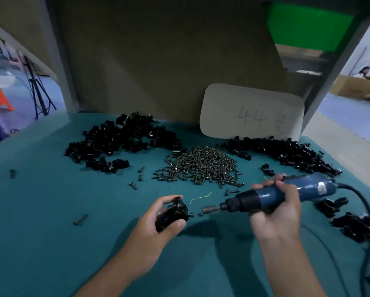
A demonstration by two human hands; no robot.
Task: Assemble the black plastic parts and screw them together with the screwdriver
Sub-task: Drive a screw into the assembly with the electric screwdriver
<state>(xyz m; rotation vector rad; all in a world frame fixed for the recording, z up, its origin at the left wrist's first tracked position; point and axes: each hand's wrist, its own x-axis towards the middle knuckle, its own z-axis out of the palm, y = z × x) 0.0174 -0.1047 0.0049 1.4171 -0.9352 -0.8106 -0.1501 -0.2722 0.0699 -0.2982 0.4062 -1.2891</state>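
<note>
My left hand (158, 228) grips a black plastic assembly (172, 212) just above the teal table, a screw head (191, 215) sticking out of its right side. My right hand (276, 211) holds a blue electric screwdriver (287, 195) lying nearly level, its bit (209, 209) pointing left at that screw, a small gap between them. A heap of screws (201, 166) lies in the middle of the table. Piles of black plastic parts lie at the back left (119, 140) and back right (282, 153).
The teal table (51, 221) carries stray screws (80, 220) on the left. Several black parts (351, 224) and the screwdriver's black cable (364, 202) lie at the right edge. A beige card marked 44 (251, 113) leans against the brown back panel.
</note>
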